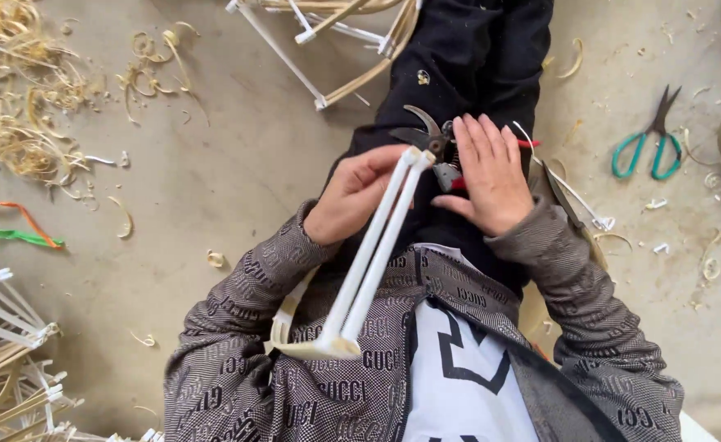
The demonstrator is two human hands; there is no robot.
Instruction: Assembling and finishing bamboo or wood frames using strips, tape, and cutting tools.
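The left hand [352,196] was closed around a pair of white-wrapped sticks [373,258], whose long axis ran from the person's chest up to tips meeting the pruning shears [430,139]. The right hand [487,176] gripped those shears just beside the stick tips, blades touching or nearly so; green-handled scissors [647,147] lay well apart on the floor [213,164].

Scissors [647,143], right: teal handles, dark blades. Shears [434,147]: black blades, red grips. Paired sticks [373,254]: white. Jacket sleeve [229,327]: brown-grey, repeating monogram pattern. Shavings [17,98], far left: straw-yellow. Strips [17,229]: orange, green.
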